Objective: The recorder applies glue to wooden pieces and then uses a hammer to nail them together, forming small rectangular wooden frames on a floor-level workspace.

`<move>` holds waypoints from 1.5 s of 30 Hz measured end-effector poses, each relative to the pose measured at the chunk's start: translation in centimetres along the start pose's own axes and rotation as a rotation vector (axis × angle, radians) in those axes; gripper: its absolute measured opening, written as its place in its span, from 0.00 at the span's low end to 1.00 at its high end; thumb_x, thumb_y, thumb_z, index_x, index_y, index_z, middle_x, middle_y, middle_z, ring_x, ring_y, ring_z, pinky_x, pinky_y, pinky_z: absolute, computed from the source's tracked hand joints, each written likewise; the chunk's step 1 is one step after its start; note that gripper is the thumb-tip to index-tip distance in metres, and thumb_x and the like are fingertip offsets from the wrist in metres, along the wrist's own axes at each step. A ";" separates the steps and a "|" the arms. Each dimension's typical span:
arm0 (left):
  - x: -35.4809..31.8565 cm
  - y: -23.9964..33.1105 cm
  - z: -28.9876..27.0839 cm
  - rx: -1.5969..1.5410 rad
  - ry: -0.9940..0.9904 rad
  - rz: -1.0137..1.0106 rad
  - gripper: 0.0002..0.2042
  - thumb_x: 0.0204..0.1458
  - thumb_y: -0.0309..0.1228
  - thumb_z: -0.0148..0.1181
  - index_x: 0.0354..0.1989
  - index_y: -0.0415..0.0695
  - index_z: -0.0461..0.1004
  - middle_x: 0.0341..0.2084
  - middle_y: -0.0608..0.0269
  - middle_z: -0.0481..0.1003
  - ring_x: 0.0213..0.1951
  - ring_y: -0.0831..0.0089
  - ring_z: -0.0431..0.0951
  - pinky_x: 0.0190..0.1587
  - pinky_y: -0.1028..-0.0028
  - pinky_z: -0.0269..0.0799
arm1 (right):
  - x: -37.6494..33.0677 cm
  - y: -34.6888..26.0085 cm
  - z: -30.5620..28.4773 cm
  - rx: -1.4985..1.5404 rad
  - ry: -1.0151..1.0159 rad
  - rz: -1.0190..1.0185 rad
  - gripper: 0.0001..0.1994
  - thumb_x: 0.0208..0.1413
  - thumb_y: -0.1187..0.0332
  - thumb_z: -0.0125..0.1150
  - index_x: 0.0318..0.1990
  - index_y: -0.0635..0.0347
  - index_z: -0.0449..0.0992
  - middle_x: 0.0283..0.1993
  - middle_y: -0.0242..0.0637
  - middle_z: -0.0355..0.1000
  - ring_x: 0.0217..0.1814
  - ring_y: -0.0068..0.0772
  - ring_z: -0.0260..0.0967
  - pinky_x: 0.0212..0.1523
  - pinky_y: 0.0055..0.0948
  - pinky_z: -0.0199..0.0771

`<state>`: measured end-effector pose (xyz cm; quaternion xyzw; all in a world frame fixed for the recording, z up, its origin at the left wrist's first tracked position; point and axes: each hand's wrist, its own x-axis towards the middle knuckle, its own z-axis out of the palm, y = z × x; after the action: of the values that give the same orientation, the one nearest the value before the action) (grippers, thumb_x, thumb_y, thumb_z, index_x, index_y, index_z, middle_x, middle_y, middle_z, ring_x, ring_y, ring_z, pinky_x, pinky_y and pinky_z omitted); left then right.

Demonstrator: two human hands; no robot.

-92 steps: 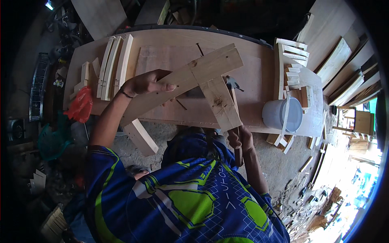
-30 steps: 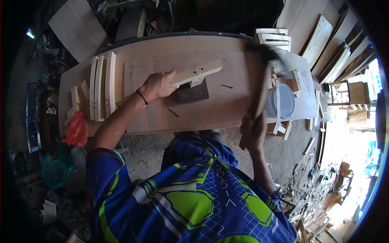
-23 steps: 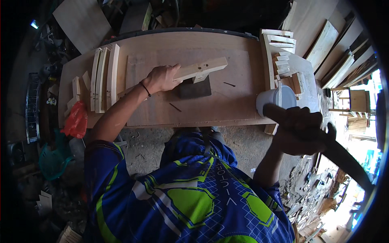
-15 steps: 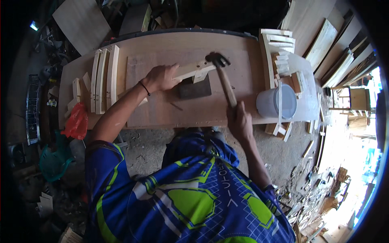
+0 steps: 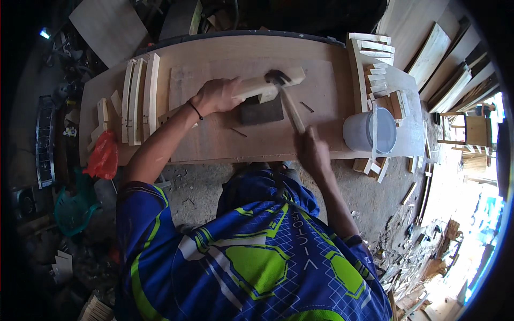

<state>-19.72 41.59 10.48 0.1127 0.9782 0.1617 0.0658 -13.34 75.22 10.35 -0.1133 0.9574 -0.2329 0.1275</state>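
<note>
My left hand (image 5: pixel 218 95) is closed round the near end of a pale wooden bar (image 5: pixel 294 76), which slants across the bench to the right. A small wood piece (image 5: pixel 269 96) shows under the bar, next to a dark grey block (image 5: pixel 262 112). My right hand (image 5: pixel 311 151) grips the wooden handle of a claw hammer (image 5: pixel 292 111). The hammer's dark head is over the bar, blurred by motion, and hides the bar's middle. Nails (image 5: pixel 307 107) lie on the board on both sides of the block.
Several wooden bars (image 5: pixel 151 88) stand at the left of the bench (image 5: pixel 225 47), near a red plastic bag (image 5: pixel 105 155). At the right are a white bucket (image 5: pixel 357 131) and stacked wood pieces (image 5: pixel 376 45). Planks (image 5: pixel 431 49) lean at the far right.
The hammer head has shifted slightly left along the bar, and its claw now covers the bar's middle. More of the bar's right end shows. My left hand keeps its hold.
</note>
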 end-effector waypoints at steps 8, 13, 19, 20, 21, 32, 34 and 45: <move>-2.2 1.7 -0.3 -0.061 0.080 -0.017 0.25 0.53 0.42 0.63 0.54 0.39 0.70 0.40 0.41 0.79 0.43 0.42 0.79 0.46 0.52 0.75 | -7.5 10.0 4.0 0.370 0.042 0.082 0.15 0.61 0.60 0.60 0.35 0.62 0.65 0.25 0.59 0.71 0.32 0.68 0.71 0.27 0.52 0.67; -7.2 5.2 -3.7 -0.019 -0.058 -0.080 0.25 0.52 0.41 0.65 0.53 0.36 0.71 0.43 0.39 0.77 0.45 0.42 0.79 0.46 0.53 0.75 | -23.0 19.3 9.7 0.418 0.070 0.558 0.21 0.61 0.54 0.60 0.32 0.67 0.72 0.17 0.41 0.61 0.22 0.26 0.60 0.24 0.40 0.63; -11.8 9.0 -3.7 -0.074 -0.148 -0.098 0.25 0.53 0.42 0.65 0.51 0.36 0.71 0.42 0.40 0.77 0.43 0.42 0.79 0.43 0.52 0.76 | -34.5 29.9 9.1 0.139 0.198 0.720 0.18 0.62 0.55 0.59 0.33 0.64 0.68 0.21 0.55 0.69 0.24 0.59 0.70 0.24 0.48 0.65; -11.7 9.9 -3.1 -0.068 -0.152 -0.105 0.25 0.53 0.42 0.65 0.51 0.36 0.71 0.42 0.40 0.77 0.43 0.42 0.79 0.43 0.52 0.76 | -33.4 31.3 8.6 0.122 0.220 0.675 0.18 0.62 0.55 0.59 0.34 0.63 0.68 0.23 0.57 0.69 0.27 0.64 0.72 0.25 0.50 0.66; -11.3 10.8 -2.6 -0.101 -0.164 -0.065 0.25 0.53 0.43 0.65 0.51 0.36 0.72 0.42 0.41 0.77 0.43 0.42 0.79 0.42 0.52 0.76 | -31.9 32.5 8.5 0.127 0.230 0.673 0.17 0.62 0.55 0.59 0.34 0.63 0.68 0.24 0.58 0.70 0.29 0.66 0.72 0.25 0.51 0.66; -5.5 15.0 8.3 -0.091 0.150 0.111 0.25 0.49 0.46 0.68 0.51 0.43 0.74 0.39 0.53 0.78 0.38 0.51 0.81 0.38 0.57 0.78 | -16.5 32.8 7.2 0.310 0.154 0.504 0.18 0.61 0.56 0.60 0.35 0.64 0.68 0.25 0.56 0.71 0.31 0.56 0.77 0.29 0.47 0.70; -4.2 15.2 8.6 -0.075 0.091 0.036 0.24 0.49 0.47 0.68 0.50 0.44 0.75 0.39 0.54 0.78 0.37 0.51 0.81 0.38 0.57 0.78 | -18.1 32.4 8.7 0.419 0.169 0.511 0.17 0.61 0.57 0.60 0.35 0.65 0.69 0.24 0.53 0.72 0.29 0.47 0.78 0.28 0.45 0.70; -3.0 17.0 7.3 -0.115 0.011 -0.068 0.27 0.53 0.56 0.63 0.46 0.43 0.75 0.39 0.54 0.79 0.40 0.50 0.81 0.41 0.57 0.78 | -10.5 17.3 -3.6 0.375 0.021 0.156 0.13 0.60 0.62 0.62 0.42 0.60 0.67 0.24 0.52 0.75 0.28 0.61 0.75 0.26 0.51 0.73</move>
<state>-12.21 58.77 9.55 0.0747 0.9709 0.2159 0.0722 -7.22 94.63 7.27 -0.0105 0.9045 -0.3976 0.1541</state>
